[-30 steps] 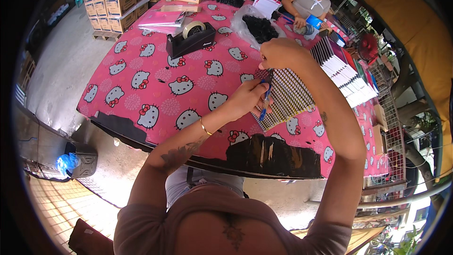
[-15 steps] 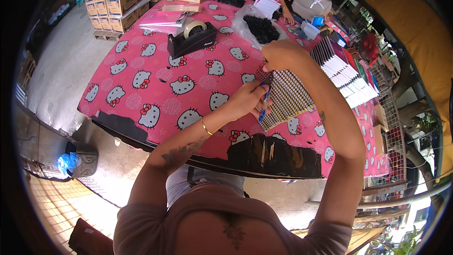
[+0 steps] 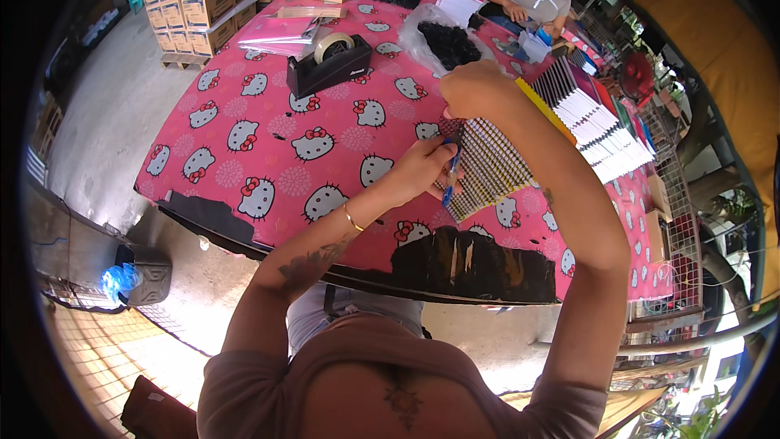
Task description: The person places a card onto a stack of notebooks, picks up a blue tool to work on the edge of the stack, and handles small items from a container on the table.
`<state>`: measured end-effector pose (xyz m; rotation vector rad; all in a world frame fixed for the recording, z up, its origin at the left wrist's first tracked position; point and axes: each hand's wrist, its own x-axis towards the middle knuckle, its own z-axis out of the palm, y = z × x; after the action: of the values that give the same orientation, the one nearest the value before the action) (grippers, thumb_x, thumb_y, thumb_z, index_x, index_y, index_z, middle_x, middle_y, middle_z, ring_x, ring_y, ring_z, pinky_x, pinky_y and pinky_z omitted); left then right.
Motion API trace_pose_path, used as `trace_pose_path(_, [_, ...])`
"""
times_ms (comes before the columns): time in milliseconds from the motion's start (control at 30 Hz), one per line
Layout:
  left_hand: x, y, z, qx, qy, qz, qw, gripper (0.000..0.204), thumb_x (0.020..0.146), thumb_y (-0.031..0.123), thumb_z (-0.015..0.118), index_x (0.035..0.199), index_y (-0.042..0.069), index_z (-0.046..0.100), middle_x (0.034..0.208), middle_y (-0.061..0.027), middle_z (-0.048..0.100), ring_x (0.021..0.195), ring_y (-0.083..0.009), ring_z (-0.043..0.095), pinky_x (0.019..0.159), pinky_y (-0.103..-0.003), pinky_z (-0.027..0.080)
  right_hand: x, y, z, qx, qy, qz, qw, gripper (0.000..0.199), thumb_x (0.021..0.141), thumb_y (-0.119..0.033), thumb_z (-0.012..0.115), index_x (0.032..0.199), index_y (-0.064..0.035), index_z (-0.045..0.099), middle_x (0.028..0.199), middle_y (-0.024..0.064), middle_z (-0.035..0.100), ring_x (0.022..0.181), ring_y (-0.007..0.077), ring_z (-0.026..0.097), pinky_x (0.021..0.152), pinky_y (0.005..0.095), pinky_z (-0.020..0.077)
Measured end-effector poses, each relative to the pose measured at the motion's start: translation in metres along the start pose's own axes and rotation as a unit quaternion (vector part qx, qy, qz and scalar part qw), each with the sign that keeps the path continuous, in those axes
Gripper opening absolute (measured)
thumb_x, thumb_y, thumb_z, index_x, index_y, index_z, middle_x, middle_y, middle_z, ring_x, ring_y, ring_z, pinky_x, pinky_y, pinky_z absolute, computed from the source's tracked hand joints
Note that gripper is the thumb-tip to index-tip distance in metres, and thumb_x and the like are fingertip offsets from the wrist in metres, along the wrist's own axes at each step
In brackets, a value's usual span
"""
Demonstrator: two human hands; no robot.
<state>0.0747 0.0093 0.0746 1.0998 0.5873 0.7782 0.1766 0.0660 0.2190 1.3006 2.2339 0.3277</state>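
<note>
Fingers of the left hand point(image 3: 418, 171) are pinching a blue tool point(image 3: 449, 175) against the striped sheet point(image 3: 487, 167), centre-right on the worktop point(image 3: 268, 138); right hand point(image 3: 475, 89) is now gripping higher on its top edge, keeping it steady.

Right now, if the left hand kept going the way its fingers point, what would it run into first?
The left hand holds a blue tool and points right, toward the striped sheet pinned by the right hand. It would likely meet that sheet's near edge first, though depth is unclear.
</note>
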Motion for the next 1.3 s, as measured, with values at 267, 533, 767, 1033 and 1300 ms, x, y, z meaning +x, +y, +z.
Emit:
trace_pose_path(267, [-0.003,-0.011,0.002,0.058,-0.014,0.022,0.998,0.031,0.099,0.026,0.042,0.109,-0.003,0.049,0.086,-0.014,0.063,0.07,-0.0246,0.069,0.052,-0.034,0.058,0.012,-0.004,0.021,-0.018,-0.015,0.046,0.999,0.023,0.077,-0.018,0.068,0.098,-0.0114,0.073,0.102,0.009,0.071,0.099,0.0241,0.067,0.08,0.0397,0.0501])
trace_pose_path(533, [0.004,-0.006,-0.001,0.023,0.008,-0.012,1.0,0.033,0.1,0.028,0.041,0.109,-0.002,0.048,0.086,-0.0142,0.063,0.069,-0.0238,0.069,0.053,-0.034,0.058,0.017,-0.015,0.016,-0.035,-0.044,0.025,0.998,0.025,0.08,-0.017,0.064,0.104,-0.0114,0.073,0.106,0.0081,0.07,0.101,0.0227,0.067,0.082,0.0391,0.0505])
trace_pose_path(767, [-0.001,-0.014,-0.003,0.08,-0.014,0.014,0.997,0.033,0.099,0.029,0.042,0.11,-0.001,0.048,0.084,-0.0132,0.063,0.065,-0.0229,0.067,0.052,-0.032,0.057,0.021,-0.012,0.029,-0.05,-0.029,0.036,0.998,0.025,0.081,-0.017,0.064,0.103,-0.0116,0.072,0.108,0.0083,0.07,0.101,0.0229,0.067,0.082,0.0382,0.0507])
trace_pose_path(1033, [0.004,-0.016,-0.005,0.016,0.019,-0.034,0.999,0.031,0.099,0.029,0.044,0.108,-0.001,0.049,0.084,-0.0123,0.062,0.065,-0.0232,0.066,0.052,-0.033,0.057,0.023,-0.024,0.023,-0.059,-0.033,0.026,0.997,0.022,0.082,-0.017,0.063,0.101,-0.0123,0.073,0.103,0.0043,0.071,0.099,0.0216,0.067,0.079,0.0375,0.0507])
trace_pose_path(1300, [0.0,-0.025,-0.01,0.058,0.003,-0.01,0.998,0.032,0.099,0.028,0.042,0.109,-0.002,0.049,0.081,-0.0116,0.061,0.064,-0.0226,0.066,0.05,-0.034,0.057,0.026,-0.022,0.031,-0.045,-0.05,0.034,0.997,0.023,0.083,-0.018,0.063,0.103,-0.0125,0.072,0.109,0.0053,0.07,0.102,0.0211,0.066,0.08,0.0372,0.0505])
